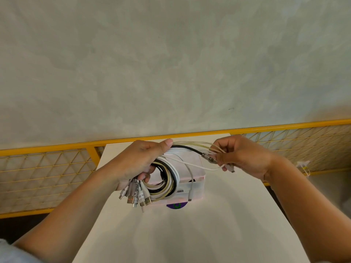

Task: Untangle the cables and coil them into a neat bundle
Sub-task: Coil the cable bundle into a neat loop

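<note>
Now gripping one coil of cables (pixel 171 179) in the left hand (pixel 140 162), fingers curled through it; pinching its loose ends (pixel 207 151), one black cable (pixel 190 149) among several pale, in the right hand (pixel 245 158). Below, one bunch of plugs (pixel 135 196) dangling over one white box (pixel 195 188) on one table (pixel 190 234).

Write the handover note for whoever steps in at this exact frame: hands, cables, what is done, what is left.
Left hand: grips the coiled cables; a cluster of connector ends hangs below the palm.
Right hand: pinches the plug ends of the strands running out of the coil.
Everything is held above a white box on the table.
Done: most of the length is looped.
Left: wind in the last strands, including one white cable dangling over the box.
</note>
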A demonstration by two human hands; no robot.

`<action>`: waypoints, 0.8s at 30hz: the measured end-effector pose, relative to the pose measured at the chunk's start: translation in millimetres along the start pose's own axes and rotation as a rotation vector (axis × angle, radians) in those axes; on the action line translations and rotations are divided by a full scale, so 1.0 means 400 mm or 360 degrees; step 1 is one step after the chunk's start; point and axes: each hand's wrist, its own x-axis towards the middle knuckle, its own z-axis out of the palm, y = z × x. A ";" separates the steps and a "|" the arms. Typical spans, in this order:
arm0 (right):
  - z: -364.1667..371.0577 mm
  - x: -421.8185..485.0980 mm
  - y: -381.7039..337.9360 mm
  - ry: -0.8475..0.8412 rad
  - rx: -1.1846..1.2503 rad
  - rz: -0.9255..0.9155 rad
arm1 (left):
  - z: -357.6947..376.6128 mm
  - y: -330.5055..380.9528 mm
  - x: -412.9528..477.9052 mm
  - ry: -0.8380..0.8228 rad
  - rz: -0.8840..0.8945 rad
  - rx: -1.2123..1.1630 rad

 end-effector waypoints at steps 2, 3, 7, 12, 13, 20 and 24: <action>-0.008 -0.004 0.002 -0.0072 0.0232 0.0002 | -0.003 -0.002 0.000 0.0016 -0.0008 -0.0004; -0.015 -0.007 0.002 -0.0110 0.0368 0.0004 | -0.005 -0.002 -0.001 0.0027 -0.0013 -0.0003; -0.015 -0.003 0.004 -0.0006 0.0238 -0.0007 | -0.011 -0.004 -0.003 0.0022 -0.0005 0.0046; 0.024 0.025 0.019 0.0366 -0.0636 0.0014 | 0.008 -0.005 0.002 0.0017 0.0039 0.0003; 0.024 0.023 0.023 0.0358 -0.0589 0.0038 | 0.009 -0.003 0.001 0.0019 0.0045 -0.0010; 0.044 0.000 0.020 -0.0102 -0.0123 0.0150 | 0.011 0.008 -0.006 -0.0005 0.0030 -0.0003; 0.054 0.001 -0.011 -0.0278 0.0354 0.0064 | 0.014 0.017 -0.008 -0.0038 0.0031 0.0022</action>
